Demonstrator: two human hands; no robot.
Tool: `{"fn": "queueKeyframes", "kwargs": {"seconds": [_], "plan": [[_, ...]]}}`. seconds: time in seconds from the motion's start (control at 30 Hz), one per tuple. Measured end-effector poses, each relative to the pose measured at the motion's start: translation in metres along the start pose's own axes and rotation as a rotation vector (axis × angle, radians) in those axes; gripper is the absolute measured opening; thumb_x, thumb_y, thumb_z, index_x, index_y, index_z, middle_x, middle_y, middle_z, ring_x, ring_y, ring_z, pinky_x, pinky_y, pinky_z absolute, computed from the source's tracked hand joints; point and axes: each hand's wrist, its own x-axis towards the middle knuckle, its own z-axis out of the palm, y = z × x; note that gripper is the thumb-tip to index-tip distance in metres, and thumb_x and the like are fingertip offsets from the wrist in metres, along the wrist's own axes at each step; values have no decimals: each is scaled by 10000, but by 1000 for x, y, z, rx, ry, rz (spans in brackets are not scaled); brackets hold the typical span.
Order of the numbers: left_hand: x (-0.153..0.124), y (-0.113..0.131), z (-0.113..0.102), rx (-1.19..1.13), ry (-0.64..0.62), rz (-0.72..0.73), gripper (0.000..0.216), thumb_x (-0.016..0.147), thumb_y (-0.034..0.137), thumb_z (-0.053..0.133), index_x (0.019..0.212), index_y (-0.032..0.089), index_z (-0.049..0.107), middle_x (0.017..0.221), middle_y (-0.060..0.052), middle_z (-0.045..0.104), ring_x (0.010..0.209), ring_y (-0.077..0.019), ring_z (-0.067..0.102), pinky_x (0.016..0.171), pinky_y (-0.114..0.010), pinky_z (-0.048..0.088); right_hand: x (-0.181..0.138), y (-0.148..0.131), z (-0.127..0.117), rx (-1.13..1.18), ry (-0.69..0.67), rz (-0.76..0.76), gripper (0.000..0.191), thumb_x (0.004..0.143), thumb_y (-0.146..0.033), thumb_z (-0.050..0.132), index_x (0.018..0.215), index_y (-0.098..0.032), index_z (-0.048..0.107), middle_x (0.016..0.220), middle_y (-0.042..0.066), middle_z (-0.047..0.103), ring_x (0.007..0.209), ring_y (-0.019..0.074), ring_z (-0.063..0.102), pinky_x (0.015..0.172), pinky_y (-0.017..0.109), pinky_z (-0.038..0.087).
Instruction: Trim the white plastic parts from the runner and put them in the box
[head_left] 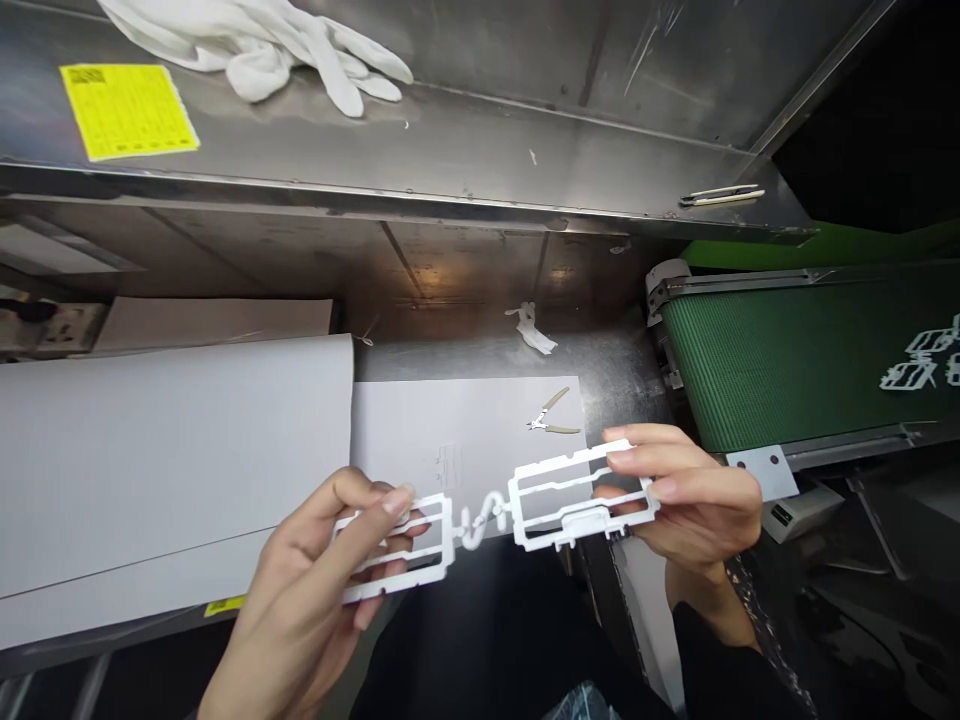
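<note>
A white moulded plastic part (491, 515) hangs in front of me: two rectangular frames joined by a curly runner in the middle. My left hand (315, 590) grips the left frame (397, 545) between thumb and fingers. My right hand (690, 500) pinches the right frame (577, 495) at its right end. The part is held level above the front edge of the steel bench.
Small cutters (555, 412) lie on a grey sheet (465, 440) behind the part. A large grey board (165, 450) covers the bench at left. A green conveyor belt (787, 350) at right carries more white parts (926, 360). White gloves (277, 40) and a yellow label (127, 108) sit on the upper shelf.
</note>
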Motion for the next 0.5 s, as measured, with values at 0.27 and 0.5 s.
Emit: {"fn": "queueKeyframes", "kwargs": {"seconds": [0.27, 0.5], "plan": [[5, -5, -3, -19, -48, 36, 607, 591, 552, 925, 661, 192, 442, 622, 55, 530, 440, -36, 373, 338, -101, 271, -2, -1, 0, -24, -14, 39, 625, 750, -1, 833, 1286, -235, 612, 1113, 44, 800, 996, 279, 772, 811, 469, 689], [2, -5, 3, -4, -12, -27, 541, 636, 491, 879, 679, 203, 423, 568, 45, 549, 446, -53, 435, 358, -86, 254, 2, -1, 0, -59, -62, 37, 588, 784, -26, 813, 1289, -244, 605, 1122, 34, 793, 965, 254, 767, 792, 455, 678]]}}
